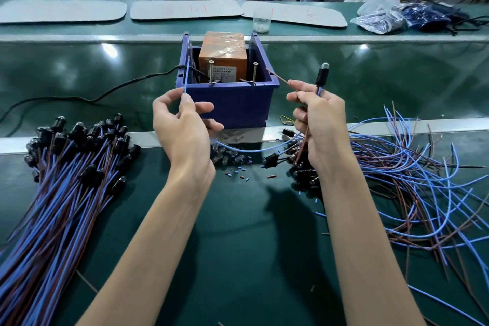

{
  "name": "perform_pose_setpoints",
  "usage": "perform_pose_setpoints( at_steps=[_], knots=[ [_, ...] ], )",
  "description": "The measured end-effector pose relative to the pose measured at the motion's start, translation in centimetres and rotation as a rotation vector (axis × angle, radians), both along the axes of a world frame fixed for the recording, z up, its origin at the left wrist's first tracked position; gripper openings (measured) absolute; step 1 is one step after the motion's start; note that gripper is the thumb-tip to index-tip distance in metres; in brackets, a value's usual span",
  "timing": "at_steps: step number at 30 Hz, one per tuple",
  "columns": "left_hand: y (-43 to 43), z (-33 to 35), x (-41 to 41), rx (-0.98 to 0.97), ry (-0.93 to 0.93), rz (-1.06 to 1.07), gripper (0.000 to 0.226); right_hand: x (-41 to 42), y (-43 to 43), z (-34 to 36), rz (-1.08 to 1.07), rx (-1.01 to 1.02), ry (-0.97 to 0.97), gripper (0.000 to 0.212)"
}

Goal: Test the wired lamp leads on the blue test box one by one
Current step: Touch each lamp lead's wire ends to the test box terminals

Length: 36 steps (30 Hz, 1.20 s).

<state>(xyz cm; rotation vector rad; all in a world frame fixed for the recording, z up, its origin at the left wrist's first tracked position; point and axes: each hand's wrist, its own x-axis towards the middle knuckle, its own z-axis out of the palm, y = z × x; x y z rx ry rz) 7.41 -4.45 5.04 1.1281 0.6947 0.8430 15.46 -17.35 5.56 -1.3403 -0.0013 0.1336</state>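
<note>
While in two hands point(180, 124) point(320, 119), one lead point(251, 150)

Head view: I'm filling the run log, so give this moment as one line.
left hand: pinches blue lead | right hand: holds lamp and brown lead | blue test box: neither lead on its screws

Counts across your worktop point(238, 233)

At 12 o'clock you have one blue test box point(232, 106) with two upright screws point(211, 71) on its near rim and one orange block point(223, 47) inside. One black cable point(79, 99) runs off toward 9 o'clock. Your left hand point(180, 127) and right hand point(321, 124) hold one lamp lead point(322, 75). One bundle of leads point(60, 193) lies at 8 o'clock and one loose tangle point(412, 193) at 4 o'clock, both too many to count. Beyond the box are three grey pads point(60, 10) and one clear cup point(262, 20).
</note>
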Motion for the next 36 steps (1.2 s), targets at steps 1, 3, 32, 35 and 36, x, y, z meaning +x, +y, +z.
perform_pose_setpoints(
  at_steps=[1,3,32,35,36],
  knots=[
    [0.2,-0.1,0.0,-0.004,-0.002,0.012,0.016,0.0,0.0,0.0,-0.002,0.006,0.002,0.028],
    [0.7,-0.2,0.1,-0.014,0.001,0.025,0.017,0.1,-0.1,0.0,0.0,0.012,0.002,0.028],
    [0.8,-1.1,0.8,-0.034,0.109,0.01,0.023,0.1,0.3,-0.3,0.074,0.041,0.001,0.031],
    [0.4,-1.2,0.8,-0.038,0.107,0.01,0.023,0.1,0.2,-0.3,0.074,0.051,0.001,0.033],
    [0.3,-1.2,0.8,-0.038,0.109,0.01,0.023,0.1,0.2,-0.3,0.075,0.053,0.002,0.033]
  ],
)
